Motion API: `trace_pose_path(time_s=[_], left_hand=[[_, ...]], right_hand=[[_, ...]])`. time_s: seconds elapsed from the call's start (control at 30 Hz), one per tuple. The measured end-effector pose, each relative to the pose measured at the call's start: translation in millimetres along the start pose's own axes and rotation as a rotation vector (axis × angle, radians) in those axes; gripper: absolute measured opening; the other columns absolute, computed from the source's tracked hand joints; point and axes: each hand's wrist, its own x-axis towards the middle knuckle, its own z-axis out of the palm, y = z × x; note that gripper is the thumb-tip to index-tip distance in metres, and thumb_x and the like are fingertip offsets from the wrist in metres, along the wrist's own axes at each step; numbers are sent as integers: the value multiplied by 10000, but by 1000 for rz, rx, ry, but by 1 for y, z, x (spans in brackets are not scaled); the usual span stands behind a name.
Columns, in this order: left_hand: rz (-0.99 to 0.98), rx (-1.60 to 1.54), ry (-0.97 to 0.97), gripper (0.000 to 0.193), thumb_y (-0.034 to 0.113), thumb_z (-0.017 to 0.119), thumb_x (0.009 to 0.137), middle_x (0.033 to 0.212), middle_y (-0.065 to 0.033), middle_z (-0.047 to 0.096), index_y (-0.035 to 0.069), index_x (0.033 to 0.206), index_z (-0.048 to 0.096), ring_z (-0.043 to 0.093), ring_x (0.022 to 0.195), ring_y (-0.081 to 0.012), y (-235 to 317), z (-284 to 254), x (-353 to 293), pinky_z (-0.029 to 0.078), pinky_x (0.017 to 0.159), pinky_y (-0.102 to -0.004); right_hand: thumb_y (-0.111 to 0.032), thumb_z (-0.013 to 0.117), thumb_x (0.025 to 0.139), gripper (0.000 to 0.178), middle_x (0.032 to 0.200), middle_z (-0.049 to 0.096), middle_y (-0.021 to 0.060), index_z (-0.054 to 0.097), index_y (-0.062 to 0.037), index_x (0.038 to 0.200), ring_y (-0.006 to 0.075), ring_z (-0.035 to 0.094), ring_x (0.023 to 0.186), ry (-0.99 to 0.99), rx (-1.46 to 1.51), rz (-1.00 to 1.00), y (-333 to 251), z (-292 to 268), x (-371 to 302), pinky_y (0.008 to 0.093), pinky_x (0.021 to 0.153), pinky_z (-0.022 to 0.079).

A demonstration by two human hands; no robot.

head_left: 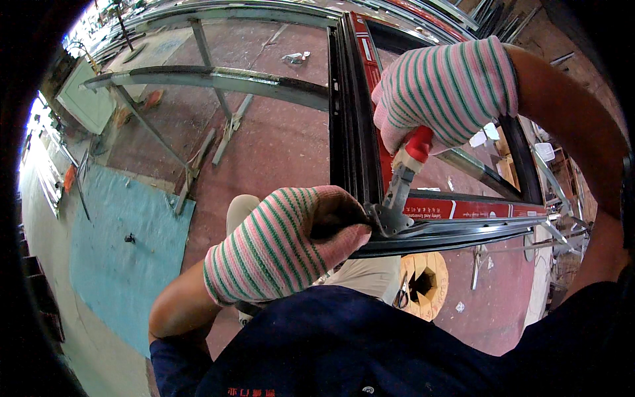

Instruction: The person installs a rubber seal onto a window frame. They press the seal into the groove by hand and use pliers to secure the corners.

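My right hand [443, 92], in a pink-and-green striped glove, is closed around the red-and-cream handle of a hand tool [399, 182] with a flat grey metal body. Its lower end meets the near left corner of a black metal frame [354, 132]. Also gloved, my left hand [284, 238] is closed in a pinch at that same corner. Thumb and fingers grip a small dark metal piece [385, 220] beside the tool's tip. Part of that piece is hidden by the fingers and the tool. Red printed film [456, 209] covers some of the frame's faces.
A metal rack with a curved-looking rail [218, 79] stands to the left. Beyond it lies a blue-green sheet [126, 245] on the floor. Below the frame is a round wooden spool [433, 288], with scissors [401, 296] at its left. Long metal profiles [423, 20] lie at the back.
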Motion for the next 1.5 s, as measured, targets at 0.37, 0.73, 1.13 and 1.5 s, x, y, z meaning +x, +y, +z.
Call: trace_pose_path(time_s=[0.37, 0.73, 1.13, 1.5], left_hand=[[-16, -34, -25, 231, 165, 700, 949, 894, -47, 724, -25, 1078, 681, 652, 856, -97, 5, -4, 1, 527, 792, -276], [-28, 38, -49, 278, 196, 662, 983, 921, -96, 734, -34, 1138, 676, 672, 820, -127, 4, -5, -2, 534, 748, -263], [-43, -88, 28, 241, 222, 695, 933, 741, 3, 656, 18, 1061, 706, 592, 612, -70, 4, 4, -1, 466, 559, -241], [-45, -84, 38, 225, 216, 707, 922, 705, 18, 631, 21, 1035, 705, 565, 587, -57, 4, 5, 2, 435, 548, -237]], right_hand=[[-155, 745, 804, 179, 813, 663, 93, 710, -80, 962, 283, 687, 834, -101, -146, 186, -11, 2, 1, 407, 766, 531], [-197, 711, 870, 101, 644, 623, 63, 719, -98, 888, 209, 702, 648, 36, -338, 257, -31, 5, -1, 341, 574, 537], [-209, 649, 911, 139, 636, 619, 70, 709, -113, 830, 240, 676, 611, 150, -431, 251, -32, 4, -14, 383, 560, 508], [-242, 649, 924, 188, 624, 593, 62, 696, -97, 815, 235, 659, 600, 157, -451, 222, -30, 4, -16, 387, 550, 497]])
